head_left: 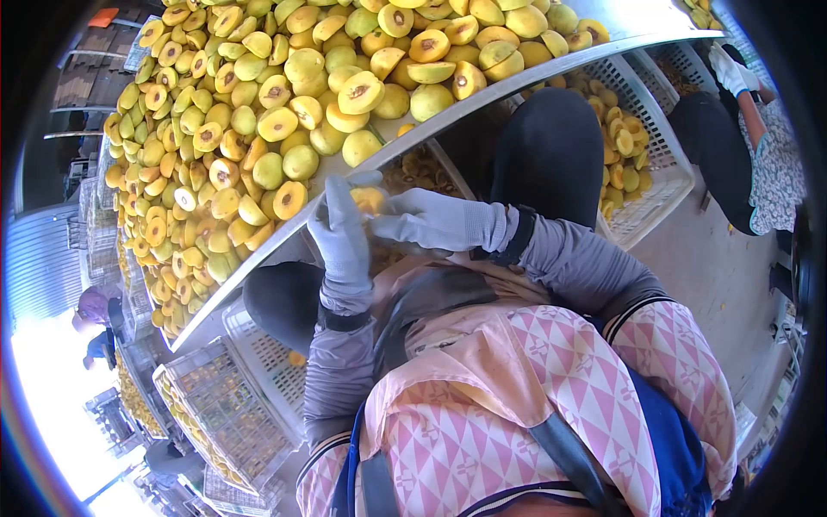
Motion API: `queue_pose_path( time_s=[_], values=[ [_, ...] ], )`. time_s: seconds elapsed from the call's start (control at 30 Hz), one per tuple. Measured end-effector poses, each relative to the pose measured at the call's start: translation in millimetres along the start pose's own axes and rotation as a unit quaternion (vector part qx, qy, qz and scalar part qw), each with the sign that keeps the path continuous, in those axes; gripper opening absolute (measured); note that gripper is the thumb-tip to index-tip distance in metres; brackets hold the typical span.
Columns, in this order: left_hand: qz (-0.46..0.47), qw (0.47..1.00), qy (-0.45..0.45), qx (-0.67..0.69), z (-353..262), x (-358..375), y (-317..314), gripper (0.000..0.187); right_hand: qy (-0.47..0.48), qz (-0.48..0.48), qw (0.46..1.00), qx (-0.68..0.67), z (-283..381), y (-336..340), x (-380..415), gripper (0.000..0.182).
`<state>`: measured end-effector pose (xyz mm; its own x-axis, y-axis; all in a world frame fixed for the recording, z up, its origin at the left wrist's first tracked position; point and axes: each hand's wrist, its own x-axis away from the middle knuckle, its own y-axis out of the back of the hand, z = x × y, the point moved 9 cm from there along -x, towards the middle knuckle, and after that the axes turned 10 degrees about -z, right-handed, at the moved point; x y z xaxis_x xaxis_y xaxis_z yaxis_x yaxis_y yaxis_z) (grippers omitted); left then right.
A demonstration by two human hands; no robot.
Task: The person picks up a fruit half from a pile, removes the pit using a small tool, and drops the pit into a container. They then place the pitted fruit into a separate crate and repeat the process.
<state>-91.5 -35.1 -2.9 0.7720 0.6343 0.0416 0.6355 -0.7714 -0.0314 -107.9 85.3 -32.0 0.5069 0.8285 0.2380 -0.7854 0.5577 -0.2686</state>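
Grey-gloved left hand (pixel 342 234) and right hand (pixel 435 221) close their fingers together around one yellow fruit (pixel 369 200) beside the heaped metal table (pixel 258 250).

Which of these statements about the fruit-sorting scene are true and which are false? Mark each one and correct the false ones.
1. Both hands wear grey gloves. True: the left hand and right hand are gloved.
2. The hands hold a yellow fruit between them. True.
3. The table holds red apples. False: it is piled with yellow-green fruit halves.
4. The white crate on the right is empty. False: it holds yellow fruit pieces.
5. Another person's gloved hand shows at upper right. True.
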Motion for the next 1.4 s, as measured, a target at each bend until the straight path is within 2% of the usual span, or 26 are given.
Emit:
queue_pose_path(
  time_s=[0.03, 0.13, 0.23, 0.3, 0.37, 0.4, 0.47, 0.53, 0.63, 0.67, 0.7, 0.73, 0.77, 0.8, 0.83, 0.9, 0.93, 0.97, 1.03, 1.07, 1.13, 1.2, 1.27, 1.3, 1.37, 1.4],
  values=[
    [0.019, 1.000, -0.008, -0.009, -7.6, 2.4, -4.4, 0.041, -0.055, 0.011, 0.998, -0.013, -1.2, -1.3, 6.3, 0.048],
    [0.028, 0.998, -0.027, -0.052, -9.1, 3.1, -0.8, 0.041, -0.081, 0.026, 0.995, -0.049, 2.5, -4.6, 12.6, 0.047],
    [0.020, 0.998, -0.031, -0.043, -5.8, 6.0, 0.6, 0.039, -0.089, 0.023, 0.996, 0.021, -0.6, -4.1, 14.5, 0.044],
    [0.007, 0.999, -0.013, -0.031, -3.8, 8.3, 3.0, 0.042, -0.007, 0.016, 1.000, 0.024, -0.1, -7.2, 8.7, 0.042],
    [-0.015, 0.999, 0.022, -0.036, -0.7, 9.1, 7.9, 0.048, 0.049, 0.049, 0.998, 0.011, 2.4, -12.9, 8.2, 0.041],
    [0.003, 0.999, 0.048, 0.016, 2.9, 9.6, 7.6, 0.052, 0.066, 0.084, 0.994, -0.004, 10.1, -16.4, 10.7, 0.040],
    [0.040, 0.987, 0.099, 0.121, 11.5, 10.7, 6.4, 0.059, 0.044, 0.111, 0.992, -0.045, 20.0, -17.9, 17.3, 0.040],
    [-0.012, 0.991, 0.097, 0.091, 14.5, 11.6, 14.6, 0.064, -0.033, 0.097, 0.990, -0.100, 23.6, -15.4, 24.2, 0.040],
    [-0.043, 0.990, 0.107, 0.078, 1.4, 16.2, 31.9, 0.063, -0.048, 0.058, 0.995, -0.069, 23.1, -5.6, 25.2, 0.038],
    [-0.048, 0.990, 0.111, 0.078, -5.9, 17.4, 43.3, 0.061, 0.016, 0.031, 0.999, -0.016, 25.3, -2.9, 18.0, 0.038],
    [-0.058, 0.997, 0.003, -0.051, -21.9, 15.2, 61.4, 0.059, 0.082, 0.004, 0.996, 0.035, 19.7, -2.1, 8.4, 0.040],
    [-0.066, 0.976, -0.103, -0.179, -34.9, 15.6, 77.0, 0.056, 0.147, -0.026, 0.985, 0.085, 15.9, -2.4, 1.4, 0.044],
    [-0.071, 0.974, -0.103, -0.187, -40.4, 17.0, 96.5, 0.053, 0.211, -0.059, 0.967, 0.134, 15.3, -0.1, -0.3, 0.049],
    [-0.077, 0.972, -0.103, -0.196, -46.5, 18.3, 115.4, 0.049, 0.213, -0.056, 0.952, 0.212, 11.7, -2.1, -0.2, 0.051],
    [-0.082, 0.993, 0.000, -0.085, -45.6, 22.5, 138.2, 0.045, 0.196, -0.072, 0.935, 0.287, 10.3, -0.7, 3.6, 0.049],
    [-0.198, 0.956, -0.053, -0.211, -88.3, 39.2, 178.6, 0.041, 0.161, -0.104, 0.881, 0.432, 12.1, 0.8, 16.0, 0.045],
    [-0.207, 0.935, -0.096, -0.272, -90.2, 37.6, 217.6, 0.041, 0.176, -0.110, 0.854, 0.477, 13.8, -0.9, 18.7, 0.056],
    [-0.216, 0.908, -0.138, -0.332, -86.1, 33.1, 263.4, 0.040, 0.182, -0.108, 0.841, 0.497, 11.8, -2.9, 17.7, 0.054],
    [-0.220, 0.840, -0.038, -0.495, -68.6, 28.7, 329.2, 0.034, 0.195, -0.108, 0.812, 0.539, 2.2, -4.5, 11.6, 0.051],
    [-0.190, 0.783, -0.096, -0.585, -75.7, 22.3, 315.9, 0.031, 0.273, -0.146, 0.792, 0.527, 8.3, -6.4, 16.7, 0.043],
    [-0.123, 0.635, -0.203, -0.735, -87.0, 15.0, 275.9, 0.028, 0.281, -0.182, 0.786, 0.519, 12.7, -3.6, 17.7, 0.037],
    [-0.138, 0.708, -0.238, -0.651, -97.2, -7.6, 224.8, 0.027, 0.256, -0.190, 0.795, 0.515, 14.1, 0.5, 13.9, 0.034],
    [-0.106, 0.782, -0.251, -0.560, -102.2, -27.9, 143.1, 0.026, 0.203, -0.168, 0.816, 0.514, 13.9, 4.0, 9.7, 0.034],
    [-0.056, 0.815, -0.253, -0.519, -90.3, -46.0, 112.3, 0.026, 0.202, -0.159, 0.822, 0.509, 13.8, 3.2, 9.1, 0.034],
    [0.019, 0.817, -0.188, -0.545, -63.8, -70.6, 47.6, 0.036, 0.198, -0.144, 0.832, 0.498, 13.2, 3.8, 8.1, 0.034],
    [0.055, 0.801, -0.170, -0.571, -49.2, -78.0, 15.3, 0.045, 0.188, -0.148, 0.838, 0.490, 14.7, 6.5, 8.3, 0.034]
  ],
)
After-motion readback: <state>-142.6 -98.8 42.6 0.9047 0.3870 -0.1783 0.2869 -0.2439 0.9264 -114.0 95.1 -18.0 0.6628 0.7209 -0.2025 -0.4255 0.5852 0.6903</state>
